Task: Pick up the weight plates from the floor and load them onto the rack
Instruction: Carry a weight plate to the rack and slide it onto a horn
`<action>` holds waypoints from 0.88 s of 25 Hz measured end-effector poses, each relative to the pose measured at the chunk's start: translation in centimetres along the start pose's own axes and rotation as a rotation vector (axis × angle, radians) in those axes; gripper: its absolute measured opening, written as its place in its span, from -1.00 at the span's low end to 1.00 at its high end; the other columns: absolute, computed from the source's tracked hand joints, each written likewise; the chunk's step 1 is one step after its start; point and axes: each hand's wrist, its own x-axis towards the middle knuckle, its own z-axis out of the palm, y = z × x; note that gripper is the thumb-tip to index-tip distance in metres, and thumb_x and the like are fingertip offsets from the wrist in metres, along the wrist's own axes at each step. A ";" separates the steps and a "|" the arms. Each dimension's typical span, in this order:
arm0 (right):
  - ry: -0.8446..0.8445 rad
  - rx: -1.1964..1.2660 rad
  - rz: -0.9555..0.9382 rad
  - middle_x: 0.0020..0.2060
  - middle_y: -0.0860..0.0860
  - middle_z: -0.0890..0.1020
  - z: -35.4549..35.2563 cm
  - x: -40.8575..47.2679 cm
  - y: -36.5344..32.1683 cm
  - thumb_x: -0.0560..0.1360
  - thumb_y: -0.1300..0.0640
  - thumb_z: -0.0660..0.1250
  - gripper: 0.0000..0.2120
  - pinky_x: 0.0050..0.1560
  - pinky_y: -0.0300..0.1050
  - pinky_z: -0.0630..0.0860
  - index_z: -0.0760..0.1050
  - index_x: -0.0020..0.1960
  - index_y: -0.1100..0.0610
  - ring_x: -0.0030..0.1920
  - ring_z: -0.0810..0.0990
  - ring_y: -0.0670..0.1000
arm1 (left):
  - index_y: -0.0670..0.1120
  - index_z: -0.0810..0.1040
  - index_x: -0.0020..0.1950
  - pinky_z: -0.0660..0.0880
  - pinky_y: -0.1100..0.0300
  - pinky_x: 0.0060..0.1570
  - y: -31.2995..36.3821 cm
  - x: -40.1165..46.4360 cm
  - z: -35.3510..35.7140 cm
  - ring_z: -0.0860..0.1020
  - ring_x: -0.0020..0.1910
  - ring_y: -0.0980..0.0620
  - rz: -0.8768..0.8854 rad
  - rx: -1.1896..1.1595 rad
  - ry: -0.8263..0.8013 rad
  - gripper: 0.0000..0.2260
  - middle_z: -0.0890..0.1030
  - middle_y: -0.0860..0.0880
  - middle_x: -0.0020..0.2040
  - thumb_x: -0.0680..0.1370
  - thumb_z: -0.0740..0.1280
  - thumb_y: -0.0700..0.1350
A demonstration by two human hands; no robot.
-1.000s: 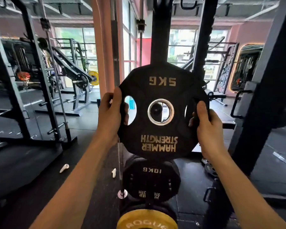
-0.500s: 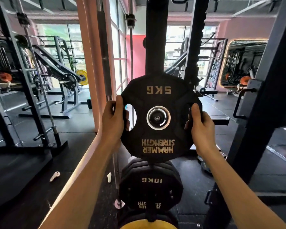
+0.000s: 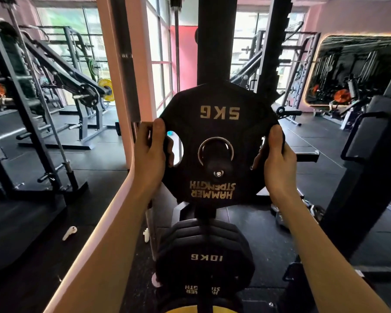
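Centrally, a black 5 kg plate (image 3: 219, 145) stands upright and face-on in front of a black rack post (image 3: 213, 39). Its outline is many-sided rather than round. Gold lettering on it is upside down: "5KG" near the top edge and "HAMMER STRENGTH" near the bottom. A chrome ring lines the centre hole, and the black end of a rack peg (image 3: 217, 167) with a small bolt shows through the ring's lower half. An oval grip hole is cut through the plate at 9 o'clock and another at 3 o'clock.

Left hand (image 3: 150, 152) grips the plate's edge at 9 o'clock: thumb pressed on the front face pointing up, fingers curled behind and showing through the grip hole. Right hand (image 3: 278, 157) grips the edge at 3 o'clock in the same way, thumb up on the front face, fingers wrapped behind. Both bare forearms reach up from the bottom corners of the view.

Below the plate, at 6 o'clock, a stack of black 10 kg plates (image 3: 204, 258) hangs on a lower part of the same rack, lettering also upside down. A yellow plate (image 3: 190, 310) peeks in at the bottom edge. On the dark floor (image 3: 32, 256) at 8 o'clock lie two small white objects (image 3: 69, 232), well apart from the rack.
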 end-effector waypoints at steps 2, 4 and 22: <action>0.020 -0.003 0.002 -0.39 0.24 0.49 0.8 1.9 1.2 0.52 -0.34 0.07 -0.31 -0.40 -0.32 0.45 0.44 -0.17 0.34 -0.39 0.49 0.08 | 0.17 0.42 -0.21 0.33 0.21 -0.46 -1.4 1.7 0.6 0.38 -0.53 0.02 -0.004 0.002 0.008 -0.77 0.42 -0.01 -0.41 0.63 0.16 0.15; 0.035 -0.005 0.003 -0.38 0.24 0.48 1.6 3.8 2.4 0.57 -0.30 0.09 -0.36 -0.41 -0.32 0.45 0.44 -0.17 0.31 -0.38 0.48 0.08 | 0.15 0.41 -0.20 0.33 0.20 -0.46 -2.7 3.3 1.2 0.37 -0.51 0.02 -0.013 -0.005 0.021 -0.77 0.42 -0.02 -0.40 0.64 0.17 0.14; 0.017 0.023 0.020 -0.32 0.17 0.44 4.1 9.7 5.9 0.61 -0.23 0.07 -0.49 -0.38 -0.26 0.45 0.42 -0.15 0.21 -0.41 0.45 -0.02 | -0.01 0.42 0.00 0.43 0.20 -0.41 -7.2 8.8 2.9 0.45 -0.41 0.06 0.000 0.024 0.016 -0.79 0.44 -0.05 -0.30 0.64 0.17 0.12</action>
